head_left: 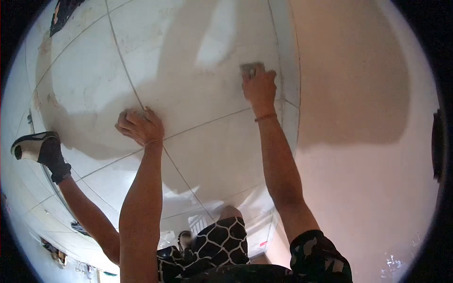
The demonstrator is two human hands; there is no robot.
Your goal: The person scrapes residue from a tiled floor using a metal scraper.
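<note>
My right hand (259,91) is closed around a small grey, flat-edged pad (252,67) and presses it on the pale floor tiles (203,96) near the wall. Most of that pad is hidden under the fingers, so its exact kind cannot be made out. My left hand (141,126) rests on the tiles over a grout line, its fingers bent and a little apart, with nothing clearly visible in it. Grey-brown smudges mark the tiles between and beyond my hands.
A tile skirting (288,56) runs along the foot of the beige wall (349,179) on my right. My own foot in a black-and-white shoe (35,147) is planted at the left. Something dark (63,14) lies at the top left. Shadows cross the floor.
</note>
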